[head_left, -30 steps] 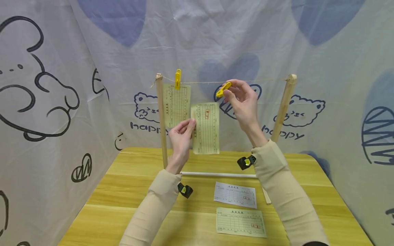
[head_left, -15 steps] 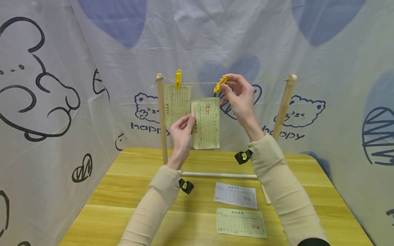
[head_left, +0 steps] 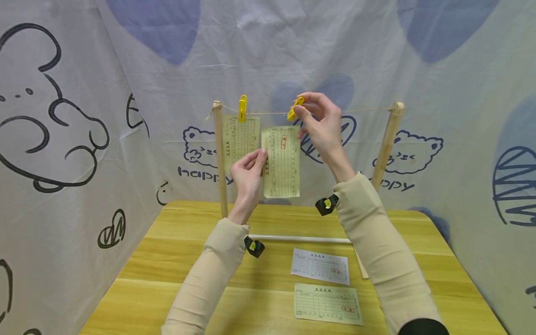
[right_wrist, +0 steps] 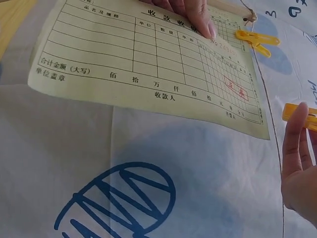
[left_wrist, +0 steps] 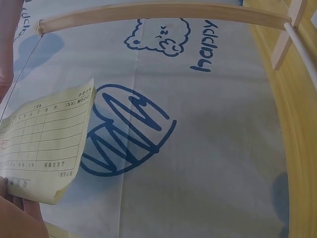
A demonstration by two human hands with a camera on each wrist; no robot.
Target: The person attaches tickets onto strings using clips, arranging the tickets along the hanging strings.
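Observation:
My left hand pinches the left edge of a yellow receipt slip, which hangs upright on its short side just below the string. Between thumb and fingers, my right hand pinches a yellow clothespin near the string, above the slip's top right corner. In the right wrist view, the slip and the clothespin are apart. Another yellow slip hangs at the left, held on the string by a second yellow clothespin.
Two wooden posts carry the string, with a white rod low between them. On the wooden table lie a white slip and a yellow-green slip. A patterned cloth stands behind.
My left hand has raised the receipt slip towards the string. My right hand has moved left and slightly up with the clothespin, which now stands more upright.

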